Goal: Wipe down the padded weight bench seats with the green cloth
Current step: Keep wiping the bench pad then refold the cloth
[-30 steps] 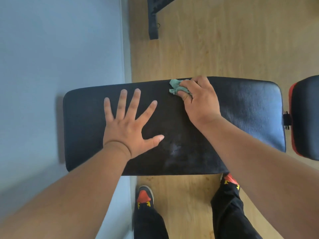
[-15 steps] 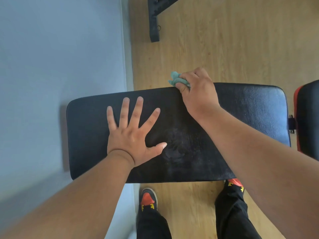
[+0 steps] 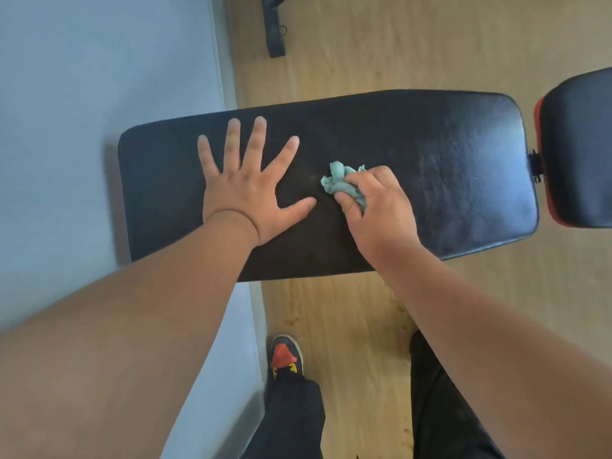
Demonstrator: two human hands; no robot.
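The left hand (image 3: 246, 190) lies flat on the black bench pad (image 3: 430, 167), fingers straight and spread wide, palm pressing down on the pad's left half. The right hand (image 3: 374, 207) has its fingers and thumb curled round a bunched green cloth (image 3: 341, 182), holding it against the middle of the pad, just beside the left thumb. A second pad (image 3: 583, 150) with a red edge sits to the right, close to the first. Below, dark trousers (image 3: 294, 419) and a shoe (image 3: 286, 354) stand on the wooden floor (image 3: 397, 44)
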